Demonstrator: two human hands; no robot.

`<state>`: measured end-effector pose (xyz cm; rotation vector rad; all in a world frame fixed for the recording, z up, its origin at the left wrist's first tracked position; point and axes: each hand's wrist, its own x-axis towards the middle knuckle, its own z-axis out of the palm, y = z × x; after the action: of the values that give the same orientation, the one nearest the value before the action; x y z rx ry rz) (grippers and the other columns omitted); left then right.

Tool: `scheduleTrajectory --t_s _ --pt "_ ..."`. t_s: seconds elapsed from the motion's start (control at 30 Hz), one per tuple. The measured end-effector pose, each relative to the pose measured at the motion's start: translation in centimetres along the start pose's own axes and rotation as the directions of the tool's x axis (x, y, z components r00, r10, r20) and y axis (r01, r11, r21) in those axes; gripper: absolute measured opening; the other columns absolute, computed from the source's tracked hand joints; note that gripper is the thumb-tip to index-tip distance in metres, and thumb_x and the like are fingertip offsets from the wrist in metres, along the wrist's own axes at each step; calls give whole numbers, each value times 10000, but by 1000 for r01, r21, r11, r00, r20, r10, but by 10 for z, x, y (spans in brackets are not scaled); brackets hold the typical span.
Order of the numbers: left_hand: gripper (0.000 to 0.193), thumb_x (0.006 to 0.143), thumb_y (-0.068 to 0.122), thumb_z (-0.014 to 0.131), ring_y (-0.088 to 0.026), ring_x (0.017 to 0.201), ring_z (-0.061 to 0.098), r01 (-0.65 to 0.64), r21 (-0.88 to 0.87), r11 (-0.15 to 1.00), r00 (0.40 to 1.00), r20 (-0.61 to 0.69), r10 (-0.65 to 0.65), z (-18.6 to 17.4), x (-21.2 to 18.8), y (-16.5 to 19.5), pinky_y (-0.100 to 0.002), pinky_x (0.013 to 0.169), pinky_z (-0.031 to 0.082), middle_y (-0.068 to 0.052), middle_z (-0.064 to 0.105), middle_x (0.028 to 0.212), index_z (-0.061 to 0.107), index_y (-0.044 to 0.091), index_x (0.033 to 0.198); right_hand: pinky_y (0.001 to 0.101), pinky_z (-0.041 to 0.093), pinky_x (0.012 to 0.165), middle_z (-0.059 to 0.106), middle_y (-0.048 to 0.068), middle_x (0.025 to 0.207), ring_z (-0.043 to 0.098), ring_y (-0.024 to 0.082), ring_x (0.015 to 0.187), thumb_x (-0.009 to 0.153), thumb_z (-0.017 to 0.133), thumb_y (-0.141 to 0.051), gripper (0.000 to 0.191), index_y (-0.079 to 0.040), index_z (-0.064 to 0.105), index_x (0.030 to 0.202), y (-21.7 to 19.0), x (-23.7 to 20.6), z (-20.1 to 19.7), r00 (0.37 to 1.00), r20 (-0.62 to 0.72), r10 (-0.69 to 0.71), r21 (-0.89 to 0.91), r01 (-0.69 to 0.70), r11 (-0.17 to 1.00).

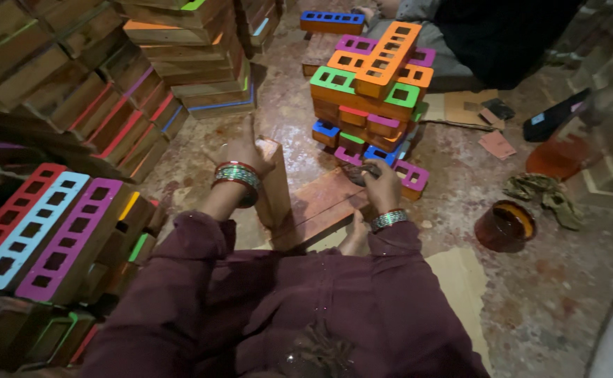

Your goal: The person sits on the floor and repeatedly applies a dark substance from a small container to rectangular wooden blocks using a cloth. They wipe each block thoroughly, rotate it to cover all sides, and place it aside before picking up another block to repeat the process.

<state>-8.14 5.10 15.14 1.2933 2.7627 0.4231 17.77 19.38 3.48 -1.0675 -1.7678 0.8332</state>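
My left hand (245, 148) grips the top edge of a plain wooden block (273, 183) standing upright on the floor. My right hand (382, 183) is closed around a small dark object (367, 170), too dim to identify, beside a flat wooden board (320, 206) lying in front of me. Both wrists wear bangles. Just beyond my right hand rises a pile of wooden frame blocks with painted faces (369, 91) in orange, green, purple, pink and blue.
Stacks of similar painted wooden blocks stand at the left (47, 231) and back left (187, 56). An orange-brown bowl (504, 225) sits on the floor at right, near crumpled material (541, 190). Another person in dark clothing (488, 35) sits behind the pile.
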Motion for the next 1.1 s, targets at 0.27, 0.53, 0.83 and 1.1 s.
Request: scheduleTrajectory --t_s 0.27,0.53,0.83,1.1 --pt "1299 630 437 942 -468 1111 659 -16 -55 998 990 139 23 3 5 -3 -521 959 531 -306 670 1208 138 208 1624 375 580 832 774 120 1036 756 262 972 839 762 -158 290 -125 742 1126 -7 -1 -1 1000 11 18 38 -18 999" --pt "1237 547 321 992 -468 1138 624 -288 -48 957 957 11 288 11 -13 31 -510 986 504 -280 669 1199 294 208 1562 371 572 844 769 133 1066 745 258 996 856 764 -156 307 -119 737 1160 1 2 -3 999 -14 32 57 -31 998" --pt "1096 619 303 937 -351 1086 701 -321 -243 915 945 -16 328 -4 -44 32 -679 1086 262 -112 796 1055 333 242 1532 342 574 879 779 116 1047 749 213 968 851 781 -111 290 -76 747 1137 39 11 -9 989 -136 -55 84 67 994" --pt "1126 648 304 959 -288 1064 747 -207 -387 899 978 -59 201 21 -76 -64 -414 892 605 -122 762 1177 326 224 1577 340 559 885 775 113 1071 740 213 992 856 769 -113 298 -76 742 1150 37 10 -9 991 -118 -57 95 69 993"
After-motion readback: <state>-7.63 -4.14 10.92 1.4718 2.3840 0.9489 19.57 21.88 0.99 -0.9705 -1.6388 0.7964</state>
